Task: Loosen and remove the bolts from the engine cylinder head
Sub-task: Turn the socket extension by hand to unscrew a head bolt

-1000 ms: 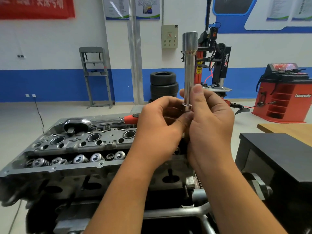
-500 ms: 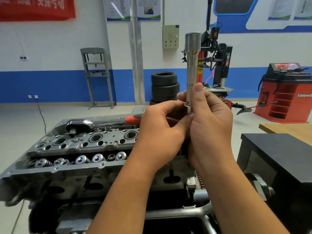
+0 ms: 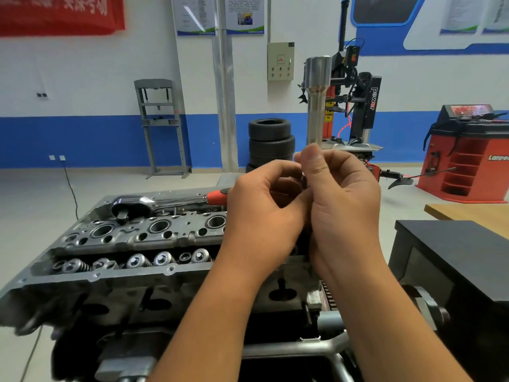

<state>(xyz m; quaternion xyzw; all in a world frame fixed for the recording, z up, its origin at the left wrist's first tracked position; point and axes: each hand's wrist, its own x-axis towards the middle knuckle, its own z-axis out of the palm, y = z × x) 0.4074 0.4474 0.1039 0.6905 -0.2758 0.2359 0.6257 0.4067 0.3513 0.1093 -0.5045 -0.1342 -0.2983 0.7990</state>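
A long steel socket stands upright in front of me, held at its lower end. My right hand grips that lower end with thumb and curled fingers. My left hand meets it from the left, its fingers curled at the socket's base; what they pinch is hidden. Below lies the grey cylinder head with round bores and a row of valve springs. A chrome ratchet with a red handle lies along its far edge.
A black box stands to the right, with a wooden tabletop behind it. Farther back are stacked tyres, a tyre changer, a red wheel balancer and a grey press frame.
Both hands and the socket have shifted only slightly; the left fingers have loosened a little at the socket's base. The ratchet has not moved.
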